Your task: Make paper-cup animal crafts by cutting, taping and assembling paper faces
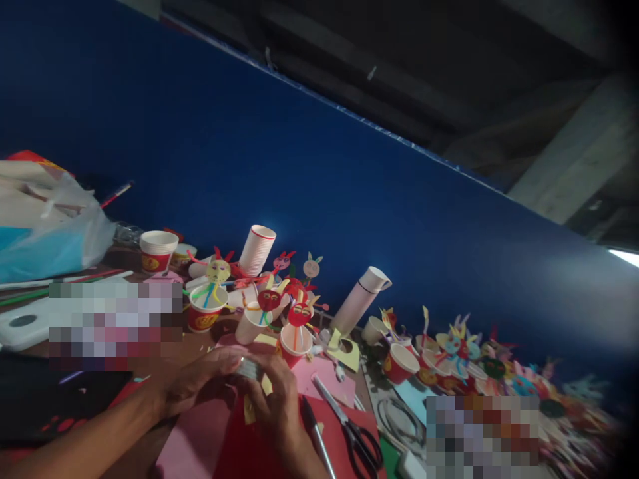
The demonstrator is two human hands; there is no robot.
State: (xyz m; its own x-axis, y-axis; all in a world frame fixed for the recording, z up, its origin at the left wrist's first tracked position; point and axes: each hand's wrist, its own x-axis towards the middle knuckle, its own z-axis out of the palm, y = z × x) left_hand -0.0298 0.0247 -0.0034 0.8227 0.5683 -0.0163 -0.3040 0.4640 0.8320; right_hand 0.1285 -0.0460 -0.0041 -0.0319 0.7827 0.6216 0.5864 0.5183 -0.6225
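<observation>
My left hand [207,376] and my right hand [279,396] meet over the paper at the front of the table. Between their fingers is a small shiny, whitish object [248,368], partly covered, whose kind I cannot make out. Both hands are closed about it. Below them lie pink paper [192,436] and red paper [244,449]. Black-handled scissors [352,429] and a dark pen with a silver lower half [318,436] rest right of my right hand. Just beyond stand paper cups, one red and white [294,346], one pale [252,326], bearing red paper faces.
Another cup [207,309] holds a yellow face. A stack of paper cups [257,251] and a tall white flask [360,299] stand near the blue wall [299,166]. Many decorated cups [452,366] crowd the right, beside a coiled cable [399,422]. A plastic bag [54,233] sits left.
</observation>
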